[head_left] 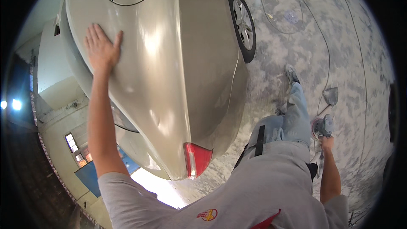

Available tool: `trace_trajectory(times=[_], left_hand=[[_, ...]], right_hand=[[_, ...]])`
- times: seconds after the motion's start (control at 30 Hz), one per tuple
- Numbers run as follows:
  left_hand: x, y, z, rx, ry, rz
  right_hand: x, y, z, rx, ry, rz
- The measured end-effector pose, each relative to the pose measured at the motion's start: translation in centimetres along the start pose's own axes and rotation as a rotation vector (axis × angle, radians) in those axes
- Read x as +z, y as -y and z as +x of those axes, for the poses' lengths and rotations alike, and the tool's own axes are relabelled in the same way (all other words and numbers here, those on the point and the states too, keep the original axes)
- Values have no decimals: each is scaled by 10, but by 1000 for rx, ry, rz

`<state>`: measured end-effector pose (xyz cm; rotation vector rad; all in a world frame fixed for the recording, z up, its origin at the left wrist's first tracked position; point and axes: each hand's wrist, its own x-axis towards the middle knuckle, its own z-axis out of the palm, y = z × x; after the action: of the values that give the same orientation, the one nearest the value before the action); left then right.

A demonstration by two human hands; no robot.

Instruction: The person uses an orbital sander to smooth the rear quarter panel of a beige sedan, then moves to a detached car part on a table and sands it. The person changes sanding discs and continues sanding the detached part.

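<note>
A beige car (212, 38) fills the upper middle of the view. On its painted upper body, near the rear window edge, my left hand (102, 50) lies flat with the fingers stretched out and the thumb apart. Low at my right side, away from the car, my right hand (327, 143) is closed around a round power sander (325, 124). Its grip is partly hidden by my fingers. A red and clear tail light (198, 160) sits at the car's near corner.
Long thin hoses or cords (327, 55) run over the dusty, patchy grey floor (275, 51). A grey dustpan-like scoop (331, 96) lies beyond the sander. The car's rear wheel (243, 23) is at the upper middle. Small scraps (270, 16) lie by it.
</note>
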<state>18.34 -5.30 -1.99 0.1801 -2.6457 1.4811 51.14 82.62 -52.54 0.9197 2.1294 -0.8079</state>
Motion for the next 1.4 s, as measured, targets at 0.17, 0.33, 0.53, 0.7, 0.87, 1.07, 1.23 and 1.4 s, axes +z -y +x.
trace_trajectory(times=[0.17, 0.33, 0.53, 0.7, 0.87, 1.07, 1.23, 1.4], left_hand=[[-1, 15, 67, -100, -8, -16], [-5, -22, -66, 107, -11, -223], [-56, -71, -277, 97, 382, -437], [-78, -71, -315, 82, 344, -464], [-18, -7, -173, -64, 236, -380], [2, 44, 38, -206, -88, -277], [9, 41, 65, -80, -172, -171], [-5, -24, -71, 209, -12, -150]], right_hand=[[-36, 75, 18, 54, 14, -109], [-62, 136, 67, -177, -43, -484], [-98, 231, 119, -337, 36, -609], [-124, 289, 142, -442, -80, -557], [-125, 321, 153, -556, -131, -518], [-83, 308, 139, -474, -122, -472], [-32, 250, 100, -358, -36, -488], [12, 174, 63, -183, -28, -375]])
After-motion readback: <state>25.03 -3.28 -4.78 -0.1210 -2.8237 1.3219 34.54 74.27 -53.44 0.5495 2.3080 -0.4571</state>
